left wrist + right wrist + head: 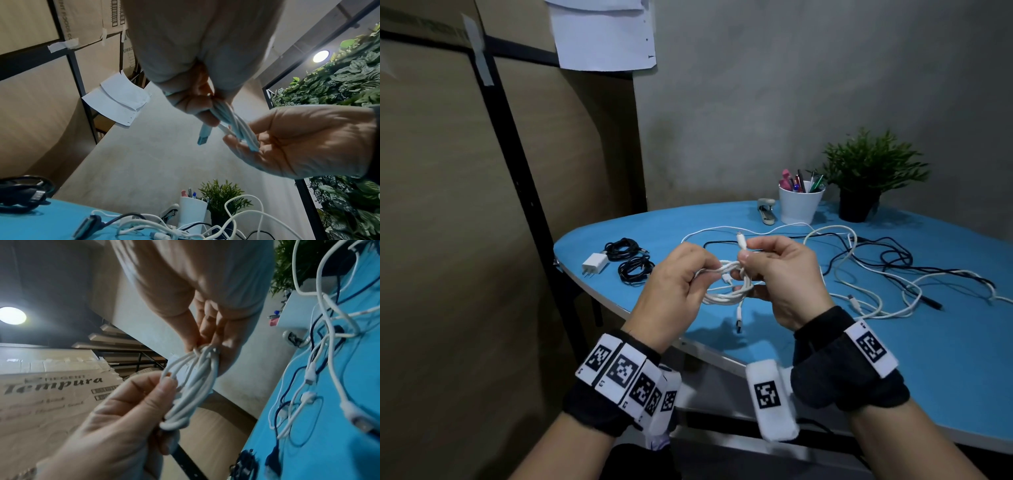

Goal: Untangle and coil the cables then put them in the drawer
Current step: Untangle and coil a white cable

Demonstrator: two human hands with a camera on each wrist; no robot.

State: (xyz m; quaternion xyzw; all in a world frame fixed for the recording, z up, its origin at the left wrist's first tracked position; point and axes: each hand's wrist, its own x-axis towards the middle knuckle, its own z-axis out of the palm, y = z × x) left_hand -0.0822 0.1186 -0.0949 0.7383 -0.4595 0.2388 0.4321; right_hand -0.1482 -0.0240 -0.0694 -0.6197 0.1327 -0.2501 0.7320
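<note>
Hands, left hand and right hand, grip coiled white cable above table.

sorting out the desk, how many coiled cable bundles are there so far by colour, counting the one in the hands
white coiled cable, held in both hands: 1
black coiled cables on the table: 2
total coiled: 3
The loose tangle of white and black cables is not counted.
</note>
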